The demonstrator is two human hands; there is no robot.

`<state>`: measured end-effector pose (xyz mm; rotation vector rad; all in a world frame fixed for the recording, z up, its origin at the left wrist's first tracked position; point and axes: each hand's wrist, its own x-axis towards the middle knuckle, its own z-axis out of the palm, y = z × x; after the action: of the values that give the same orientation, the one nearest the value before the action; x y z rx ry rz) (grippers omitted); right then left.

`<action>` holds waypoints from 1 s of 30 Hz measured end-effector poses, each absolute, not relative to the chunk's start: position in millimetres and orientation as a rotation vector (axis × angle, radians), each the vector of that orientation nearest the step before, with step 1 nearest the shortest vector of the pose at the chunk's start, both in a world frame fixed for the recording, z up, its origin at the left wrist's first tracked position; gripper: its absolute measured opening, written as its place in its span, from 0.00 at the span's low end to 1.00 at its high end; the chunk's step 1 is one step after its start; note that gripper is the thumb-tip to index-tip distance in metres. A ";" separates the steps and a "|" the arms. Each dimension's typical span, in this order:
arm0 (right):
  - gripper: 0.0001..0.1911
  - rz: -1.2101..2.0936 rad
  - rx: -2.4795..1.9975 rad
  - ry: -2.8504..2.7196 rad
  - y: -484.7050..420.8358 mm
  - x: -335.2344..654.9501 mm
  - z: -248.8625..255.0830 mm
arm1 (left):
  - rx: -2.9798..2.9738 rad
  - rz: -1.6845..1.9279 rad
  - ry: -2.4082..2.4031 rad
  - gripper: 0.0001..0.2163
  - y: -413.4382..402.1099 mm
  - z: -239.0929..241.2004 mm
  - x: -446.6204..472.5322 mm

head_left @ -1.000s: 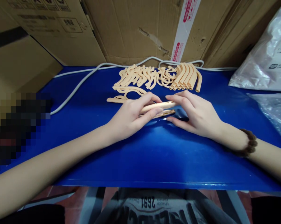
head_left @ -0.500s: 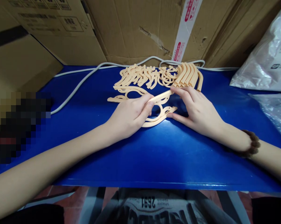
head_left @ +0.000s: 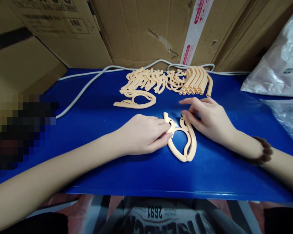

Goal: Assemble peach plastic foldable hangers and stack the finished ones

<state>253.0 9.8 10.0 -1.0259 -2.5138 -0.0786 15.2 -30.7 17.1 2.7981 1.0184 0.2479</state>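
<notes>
A cream plastic folding hanger [head_left: 192, 143] rests on the blue table, its two arms folded into a loop with the joined end toward me. My left hand [head_left: 146, 135] pinches its left arm between thumb and fingers. Close to the hanger's upper right end is my right hand [head_left: 207, 117], its index finger stretched out and its thumb beside the tip; whether the thumb touches it I cannot tell. Farther back on the left lies another folded hanger [head_left: 143, 105], apart from both hands.
Behind are a pile of small curved cream parts [head_left: 146, 79], several hook-like pieces [head_left: 174, 81] and a row of curved arms [head_left: 196, 79]. A white cable [head_left: 85, 84] runs along the back before cardboard boxes [head_left: 136, 32]. Plastic bags [head_left: 275, 68] lie on the right.
The hanger has turned and come toward me, with its joined end now nearest. My left hand has shifted right and down; my right hand has let go of the piece it pinched.
</notes>
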 end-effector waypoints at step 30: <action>0.11 0.494 -1.037 -2.284 18.2 256.1 12.8 | 2.935 0.244 0.764 0.36 -19.1 19.4 7.0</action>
<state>256.1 18.2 12.8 -1.0372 -2.2844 0.4936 7.0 -19.1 19.4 2.9350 0.7636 0.2440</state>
